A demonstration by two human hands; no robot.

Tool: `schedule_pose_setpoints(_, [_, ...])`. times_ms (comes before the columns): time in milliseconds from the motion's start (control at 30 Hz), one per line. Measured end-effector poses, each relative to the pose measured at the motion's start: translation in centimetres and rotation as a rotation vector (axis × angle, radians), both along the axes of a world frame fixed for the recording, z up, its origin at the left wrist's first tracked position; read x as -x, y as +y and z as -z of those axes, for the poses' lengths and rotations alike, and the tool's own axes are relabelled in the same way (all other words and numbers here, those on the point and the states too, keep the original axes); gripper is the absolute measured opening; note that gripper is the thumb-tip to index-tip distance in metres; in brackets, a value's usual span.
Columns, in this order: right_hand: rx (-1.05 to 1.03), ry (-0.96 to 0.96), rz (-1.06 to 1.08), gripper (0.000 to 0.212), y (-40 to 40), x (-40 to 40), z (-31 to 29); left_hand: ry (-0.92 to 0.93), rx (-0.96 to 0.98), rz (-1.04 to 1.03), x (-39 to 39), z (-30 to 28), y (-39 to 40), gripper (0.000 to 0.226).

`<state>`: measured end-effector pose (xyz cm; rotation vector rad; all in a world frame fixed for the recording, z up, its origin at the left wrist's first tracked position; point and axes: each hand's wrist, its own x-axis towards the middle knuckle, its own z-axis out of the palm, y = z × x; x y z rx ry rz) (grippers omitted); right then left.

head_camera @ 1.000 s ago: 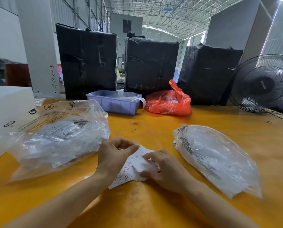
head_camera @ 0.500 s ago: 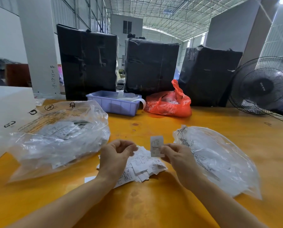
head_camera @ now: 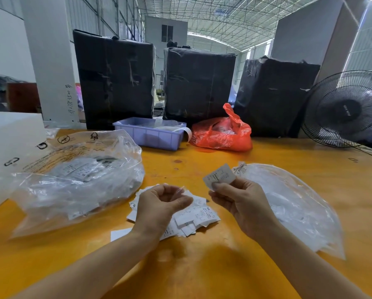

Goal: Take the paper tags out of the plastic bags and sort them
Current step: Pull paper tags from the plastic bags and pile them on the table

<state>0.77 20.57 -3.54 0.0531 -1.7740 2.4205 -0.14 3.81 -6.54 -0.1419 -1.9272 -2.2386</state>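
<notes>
Paper tag pinched in right hand above pile, left hand curled, seemingly on a clear bag scrap; fan draft could scatter loose tags

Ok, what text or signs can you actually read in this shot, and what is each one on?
White pillar: handwritten digits running vertically, roughly "11771 3500", uncertain.
Left clear plastic bag: printed symbols, a tree and a crossed-out circle; the text lines are too blurred.
Paper tag pinched in the right hand: print too small to read.
Loose tag pile under the left hand: unreadable.
Fan hub: lettering too blurred.
</notes>
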Motion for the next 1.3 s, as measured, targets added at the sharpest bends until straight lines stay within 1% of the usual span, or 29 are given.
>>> schedule_pose_setpoints(133, [-0.223,0.083,0.038,0.013,-0.8,-0.6,0.2,-0.026,0.01,0.037,-0.1,0.1,0.2,0.027])
schedule_pose_setpoints(200, [-0.269,0.104,0.057,0.012,-1.1,-0.9,0.3,-0.027,0.018,0.052,-0.2,0.1,0.3,0.027])
schedule_pose_setpoints(300, [-0.258,0.092,0.045,0.011,-1.4,-1.0,0.4,-0.016,0.044,0.074,-0.5,0.1,0.5,0.029])
schedule_pose_setpoints(500, [-0.235,0.044,0.032,0.009,-1.8,-1.1,0.8,-0.023,0.037,0.129,-0.8,0.0,0.7,0.032])
schedule_pose_setpoints(633, [-0.191,0.065,0.061,0.01,-1.8,-1.2,0.8,-0.028,0.049,0.144,-0.9,-0.2,0.6,0.041])
schedule_pose_setpoints(933, [-0.242,0.051,0.066,0.01,-1.8,-1.1,1.0,-0.025,0.042,0.17,-1.0,-0.3,0.6,0.055])
schedule_pose_setpoints(1100, [-0.276,0.04,0.057,0.01,-1.8,-1.1,1.0,-0.026,0.04,0.184,-0.9,-0.2,0.5,0.047])
schedule_pose_setpoints(1300, [-0.32,-0.024,-0.022,0.009,-1.6,-0.8,1.2,-0.026,0.008,0.195,-0.7,0.0,0.5,0.032])
